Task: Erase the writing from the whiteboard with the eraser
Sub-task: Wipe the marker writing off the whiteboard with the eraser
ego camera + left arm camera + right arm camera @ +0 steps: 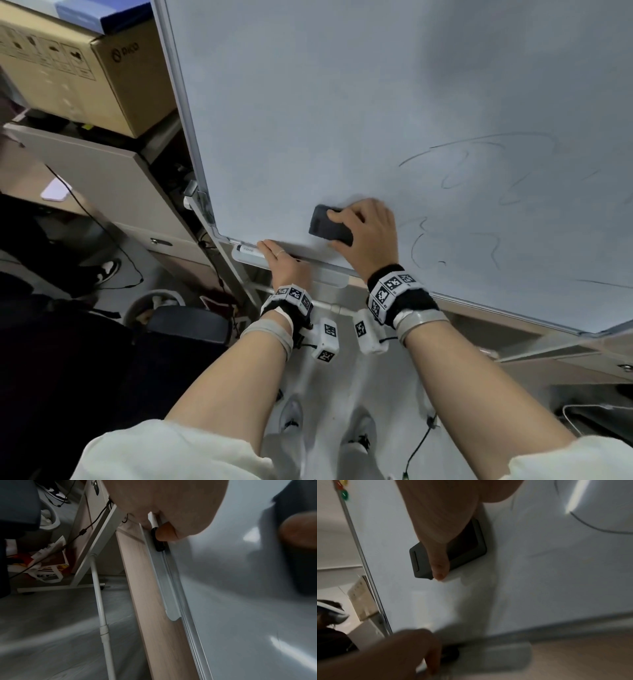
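The whiteboard fills the head view, with thin dark writing on its lower right part. My right hand grips a dark grey eraser and holds it flat against the board, left of the writing and just above the bottom frame. In the right wrist view my thumb lies across the eraser. My left hand rests on the pen tray under the board's lower left corner. There its thumb and fingers pinch a white marker with a black cap.
A cardboard box sits on a beige cabinet left of the board. Below it stand a waste bin and a dark chair. The white stand pole runs under the board. Coloured magnets sit at its top left.
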`<move>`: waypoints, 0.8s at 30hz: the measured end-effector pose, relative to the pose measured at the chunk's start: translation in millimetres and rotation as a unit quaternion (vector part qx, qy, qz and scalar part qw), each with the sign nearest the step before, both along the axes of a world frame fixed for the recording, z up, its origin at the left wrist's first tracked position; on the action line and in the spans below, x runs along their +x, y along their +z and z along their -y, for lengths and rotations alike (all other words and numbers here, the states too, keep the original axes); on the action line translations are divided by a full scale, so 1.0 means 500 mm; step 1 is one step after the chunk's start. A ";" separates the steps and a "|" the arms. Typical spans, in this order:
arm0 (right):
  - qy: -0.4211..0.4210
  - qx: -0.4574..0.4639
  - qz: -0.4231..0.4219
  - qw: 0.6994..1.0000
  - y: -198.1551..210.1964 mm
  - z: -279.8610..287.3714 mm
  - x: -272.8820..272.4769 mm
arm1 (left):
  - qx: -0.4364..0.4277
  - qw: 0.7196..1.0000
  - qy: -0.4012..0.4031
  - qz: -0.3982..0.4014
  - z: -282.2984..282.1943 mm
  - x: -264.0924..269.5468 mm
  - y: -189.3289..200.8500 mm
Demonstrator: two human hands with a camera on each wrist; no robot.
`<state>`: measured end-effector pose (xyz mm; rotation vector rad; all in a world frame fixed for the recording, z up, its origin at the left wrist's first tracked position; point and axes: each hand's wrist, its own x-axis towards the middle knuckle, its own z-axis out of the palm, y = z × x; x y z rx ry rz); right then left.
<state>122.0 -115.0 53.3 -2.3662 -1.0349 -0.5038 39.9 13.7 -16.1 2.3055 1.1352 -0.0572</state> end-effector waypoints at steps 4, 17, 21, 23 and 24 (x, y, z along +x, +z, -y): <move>-0.009 -0.069 0.037 0.997 -0.057 0.018 -0.029 | -0.153 0.976 0.106 0.113 0.008 0.001 0.010; -0.071 0.031 0.121 0.990 0.063 0.037 0.011 | -0.114 0.947 0.205 0.217 0.027 0.032 -0.011; -0.061 0.006 0.114 0.992 0.082 0.093 0.015 | -0.192 0.906 0.282 0.249 0.056 0.038 0.014; -0.074 0.047 0.146 0.985 0.138 0.110 0.031 | -0.186 0.912 0.274 0.240 0.077 0.052 -0.002; -0.085 0.073 0.166 0.980 0.170 0.118 0.042 | -0.155 0.939 0.238 0.192 0.093 0.055 -0.002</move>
